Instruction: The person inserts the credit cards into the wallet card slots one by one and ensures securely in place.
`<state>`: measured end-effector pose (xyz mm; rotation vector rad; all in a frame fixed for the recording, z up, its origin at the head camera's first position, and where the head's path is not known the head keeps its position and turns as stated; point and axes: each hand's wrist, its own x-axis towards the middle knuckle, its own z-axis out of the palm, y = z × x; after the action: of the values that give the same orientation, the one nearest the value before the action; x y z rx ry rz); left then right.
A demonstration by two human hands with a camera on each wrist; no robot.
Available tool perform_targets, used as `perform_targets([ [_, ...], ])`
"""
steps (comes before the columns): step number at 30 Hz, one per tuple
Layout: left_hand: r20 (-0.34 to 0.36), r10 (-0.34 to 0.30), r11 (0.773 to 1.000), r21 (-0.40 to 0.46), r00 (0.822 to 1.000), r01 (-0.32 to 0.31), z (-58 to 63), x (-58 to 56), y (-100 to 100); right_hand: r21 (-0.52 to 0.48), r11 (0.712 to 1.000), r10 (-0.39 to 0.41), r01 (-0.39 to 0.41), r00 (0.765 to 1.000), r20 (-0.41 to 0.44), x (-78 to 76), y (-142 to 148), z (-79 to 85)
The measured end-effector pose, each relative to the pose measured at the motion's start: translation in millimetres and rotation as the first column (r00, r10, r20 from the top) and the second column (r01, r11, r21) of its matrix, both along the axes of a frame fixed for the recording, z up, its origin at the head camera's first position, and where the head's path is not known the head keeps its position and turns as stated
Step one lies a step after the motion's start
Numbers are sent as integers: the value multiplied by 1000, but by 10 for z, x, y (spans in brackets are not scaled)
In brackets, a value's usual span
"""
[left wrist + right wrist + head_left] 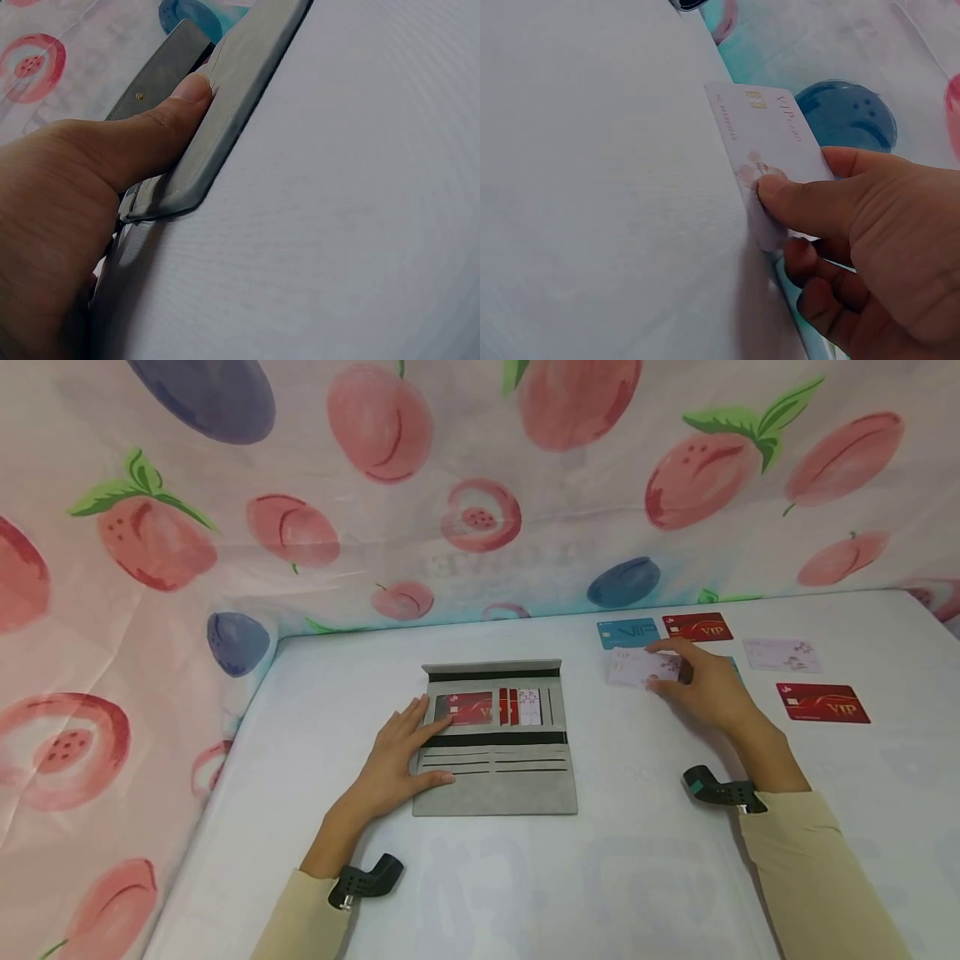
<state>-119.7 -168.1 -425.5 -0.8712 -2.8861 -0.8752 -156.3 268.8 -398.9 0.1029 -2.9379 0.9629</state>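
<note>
My right hand (pixel 705 685) pinches a white VIP card (pixel 757 135) with pale pink flowers, thumb on its printed face. In the head view that card overlaps the lower edge of a blue VIP card (pixel 626 632). My left hand (pixel 393 760) rests on the left edge of an unfolded grey wallet (pixel 495 797), its thumb (pixel 169 120) lying on the lower flap and its fingers on the upper half. Tucked in the wallet are a red VIP card (pixel 468 706) at left and narrower red and white cards (pixel 529 707) at right.
Right of the pinched card lie a red VIP card (pixel 697 627), a white flowered card (pixel 782 654) and another red VIP card (pixel 823 702). A bit of blue card (pixel 736 667) shows behind my right hand. A fruit-print cloth (pixel 375 543) rises behind the white table (pixel 510 885).
</note>
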Motion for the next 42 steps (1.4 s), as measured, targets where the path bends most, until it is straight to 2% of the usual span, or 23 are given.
perform_targets([
  [8, 5, 1, 1000, 0, 1000, -1, 10, 2, 9, 21, 998, 68, -67, 997, -30, 70, 28, 86],
  [11, 1, 1, 1000, 0, 1000, -1, 4, 2, 10, -23, 994, 109, -109, 994, -8, 86, 29, 119],
  [14, -1, 4, 1000, -1, 1000, -4, -4, 2, 7, -107, 985, 138, -133, 990, 37, 98, 14, 136],
  [17, -2, 5, 1000, -4, 1000, -5, -5, 0, 6, -207, 969, 148, -133, 987, 62, 112, -27, 139],
  [21, -5, 3, 1000, -3, 1000, -3, -7, -3, 4, -318, 934, 193, -165, 980, 58, 129, -106, 136],
  [24, -8, 3, 1000, -4, 1000, -3, -18, -4, 2, -377, 903, 245, -204, 967, 64, 141, -170, 135],
  [28, -10, 5, 1000, -3, 1000, -5, -11, 2, 7, -418, 881, 279, -223, 957, 77, 140, -253, 128],
  [36, -12, 7, 1000, -5, 1000, -7, -9, 5, 8, -422, 877, 275, -229, 960, 51, 150, -447, 103],
  [42, -11, 5, 1000, -9, 1000, -5, 5, 9, 14, -457, 867, 265, -199, 961, 83, 157, -578, 73],
])
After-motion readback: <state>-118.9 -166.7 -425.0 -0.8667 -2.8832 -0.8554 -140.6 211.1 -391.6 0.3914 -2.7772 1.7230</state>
